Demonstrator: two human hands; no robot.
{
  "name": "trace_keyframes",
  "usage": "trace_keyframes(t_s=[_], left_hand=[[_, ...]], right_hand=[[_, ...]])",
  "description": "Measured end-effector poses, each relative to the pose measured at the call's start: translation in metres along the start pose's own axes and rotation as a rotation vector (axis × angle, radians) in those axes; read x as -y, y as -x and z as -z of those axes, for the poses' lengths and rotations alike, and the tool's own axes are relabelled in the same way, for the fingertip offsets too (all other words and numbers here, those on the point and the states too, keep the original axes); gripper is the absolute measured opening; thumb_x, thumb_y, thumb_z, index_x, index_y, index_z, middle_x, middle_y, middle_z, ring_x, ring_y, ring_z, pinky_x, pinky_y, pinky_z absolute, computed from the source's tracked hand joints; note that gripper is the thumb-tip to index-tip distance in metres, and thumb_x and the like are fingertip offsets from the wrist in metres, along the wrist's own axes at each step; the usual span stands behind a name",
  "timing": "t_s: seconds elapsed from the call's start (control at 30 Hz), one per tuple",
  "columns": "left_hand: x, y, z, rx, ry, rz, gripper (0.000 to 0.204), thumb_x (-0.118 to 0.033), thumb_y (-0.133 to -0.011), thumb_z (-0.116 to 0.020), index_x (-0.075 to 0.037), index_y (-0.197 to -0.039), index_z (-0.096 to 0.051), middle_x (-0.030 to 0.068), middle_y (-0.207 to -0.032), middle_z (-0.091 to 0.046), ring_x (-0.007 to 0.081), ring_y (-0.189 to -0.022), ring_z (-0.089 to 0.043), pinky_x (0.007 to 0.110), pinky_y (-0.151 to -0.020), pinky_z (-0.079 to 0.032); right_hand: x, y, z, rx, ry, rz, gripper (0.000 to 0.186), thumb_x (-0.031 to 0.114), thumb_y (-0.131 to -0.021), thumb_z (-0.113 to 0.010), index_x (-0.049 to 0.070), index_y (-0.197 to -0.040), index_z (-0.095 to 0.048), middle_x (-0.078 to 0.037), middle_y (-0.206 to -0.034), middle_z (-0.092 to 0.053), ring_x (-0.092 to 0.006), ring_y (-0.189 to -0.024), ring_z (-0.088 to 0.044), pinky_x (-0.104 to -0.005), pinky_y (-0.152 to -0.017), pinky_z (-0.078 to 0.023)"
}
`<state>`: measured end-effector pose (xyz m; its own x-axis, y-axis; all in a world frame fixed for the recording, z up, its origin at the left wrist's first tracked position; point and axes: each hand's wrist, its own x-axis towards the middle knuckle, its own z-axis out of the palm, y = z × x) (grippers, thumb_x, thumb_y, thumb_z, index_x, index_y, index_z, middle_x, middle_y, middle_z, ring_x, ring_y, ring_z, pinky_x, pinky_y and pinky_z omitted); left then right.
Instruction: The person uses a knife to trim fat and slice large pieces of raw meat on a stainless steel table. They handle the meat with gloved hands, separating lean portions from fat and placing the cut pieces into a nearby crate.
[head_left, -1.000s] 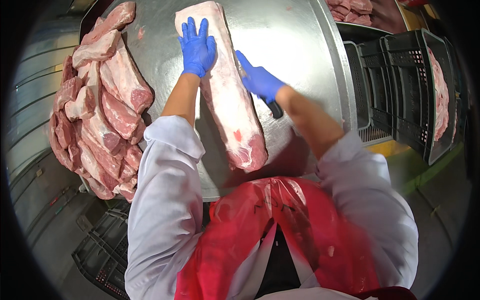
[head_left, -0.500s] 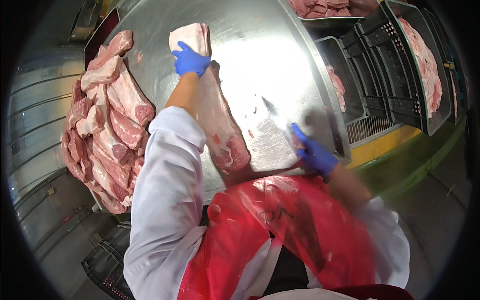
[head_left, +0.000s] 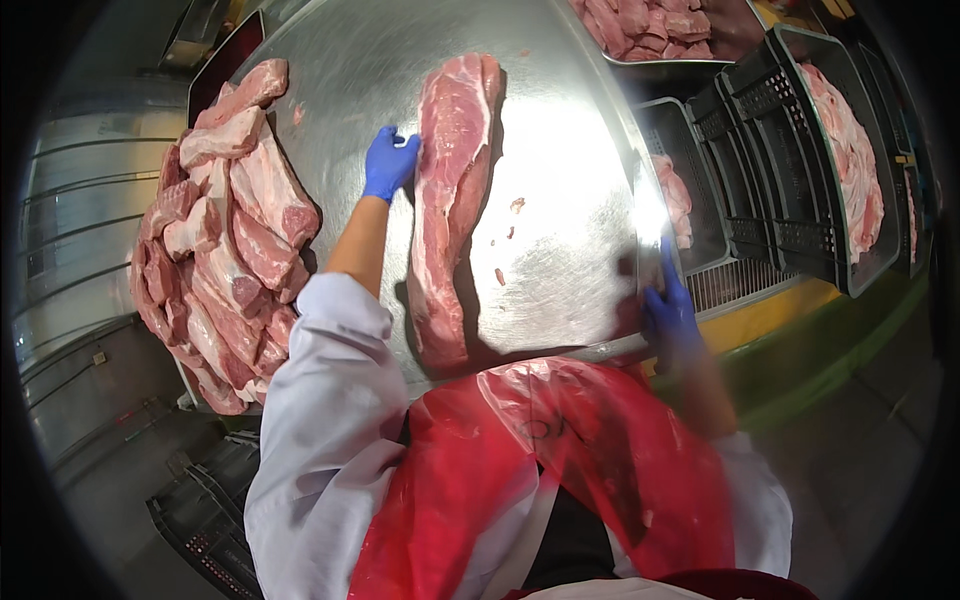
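Observation:
A long pork loin (head_left: 455, 210) lies lengthwise on the steel table (head_left: 570, 290), red meat side up. My left hand (head_left: 391, 165), in a blue glove, is beside the loin's left edge. Its thumb and fingers are apart and hold nothing; whether a fingertip touches the meat I cannot tell. Over the table's right edge my blue-gloved right hand (head_left: 674, 312) is closed around a knife (head_left: 652, 205), whose blade points away from me and is smeared by motion and glare. The knife's handle is mostly hidden in the glove. Small meat scraps (head_left: 500, 275) lie right of the loin.
A large heap of meat cuts (head_left: 225, 250) covers the table's left side. To the right stand dark plastic crates (head_left: 775, 150), with pale meat pieces (head_left: 845, 160) in one. A metal tray (head_left: 735, 55) of meat chunks sits at the far right. Metal grating (head_left: 735, 285) lies below the crates.
The loin has been turned over, from its pale side to its red side. My left hand has let go of its far end and moved nearer. My right hand has moved right with the knife.

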<state>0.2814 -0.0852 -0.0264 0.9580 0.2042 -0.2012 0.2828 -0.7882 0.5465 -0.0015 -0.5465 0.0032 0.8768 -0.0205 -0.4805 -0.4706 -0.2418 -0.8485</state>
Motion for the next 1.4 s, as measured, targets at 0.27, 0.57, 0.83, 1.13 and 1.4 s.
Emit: trace_keyframes(t_s=[0.27, 0.57, 0.83, 1.13, 1.4], left_hand=[[0.036, 0.052, -0.007, 0.519, 0.301, -0.355, 0.089, -0.026, -0.077, -0.074, -0.001, -0.153, -0.034, 0.0288, -0.141, -0.053, 0.0384, -0.13, -0.055, 0.043, -0.109, -0.044], [-0.158, 0.008, -0.02, 0.076, -0.195, -0.307, 0.071, -0.043, -0.081, -0.073, 0.001, -0.135, -0.058, 0.0252, -0.127, -0.063, 0.0409, -0.116, -0.062, 0.045, -0.101, -0.049], [-0.12, -0.039, 0.067, 0.176, 0.695, -0.151, 0.03, -0.026, -0.088, -0.064, 0.002, -0.097, -0.066, 0.0079, -0.081, -0.064, 0.0173, -0.073, -0.059, 0.033, -0.067, -0.047], [-0.094, 0.023, 0.155, 0.001, 0.613, -0.468, 0.015, -0.009, -0.083, -0.053, 0.003, -0.089, -0.06, 0.0077, -0.08, -0.057, 0.0185, -0.073, -0.053, 0.033, -0.07, -0.045], [-0.086, 0.08, 0.207, -0.024, 1.071, -0.407, 0.016, -0.019, -0.091, -0.064, -0.005, -0.099, -0.065, -0.0013, -0.077, -0.053, 0.0098, -0.066, -0.046, 0.026, -0.061, -0.039]], right_hand=[[-0.002, -0.033, 0.001, 0.031, -0.02, 0.198, 0.085, -0.007, -0.089, -0.051, 0.015, -0.163, -0.016, -0.009, -0.1, -0.067, -0.0136, -0.072, -0.06, -0.028, -0.067, -0.051], [0.029, -0.049, -0.021, 0.021, -0.062, 0.21, 0.082, -0.003, -0.093, -0.052, 0.014, -0.163, -0.013, -0.002, -0.078, -0.058, -0.0058, -0.065, -0.052, -0.0216, -0.062, -0.047], [0.06, -0.155, -0.089, 0.04, -0.112, 0.521, 0.084, 0.011, -0.095, -0.053, 0.025, -0.163, -0.007, -0.01, -0.095, -0.063, -0.0148, -0.061, -0.057, -0.0294, -0.055, -0.051], [0.207, -0.215, -0.232, 0.535, 0.314, 0.184, 0.075, 0.017, -0.097, -0.052, 0.023, -0.162, -0.015, -0.012, -0.076, -0.063, -0.0182, -0.057, -0.06, -0.0339, -0.051, -0.052], [0.151, -0.097, -0.201, 0.893, 0.199, 0.033, 0.07, 0.016, -0.098, -0.051, 0.018, -0.161, -0.021, -0.009, -0.074, -0.061, -0.0148, -0.054, -0.056, -0.0296, -0.053, -0.051]])
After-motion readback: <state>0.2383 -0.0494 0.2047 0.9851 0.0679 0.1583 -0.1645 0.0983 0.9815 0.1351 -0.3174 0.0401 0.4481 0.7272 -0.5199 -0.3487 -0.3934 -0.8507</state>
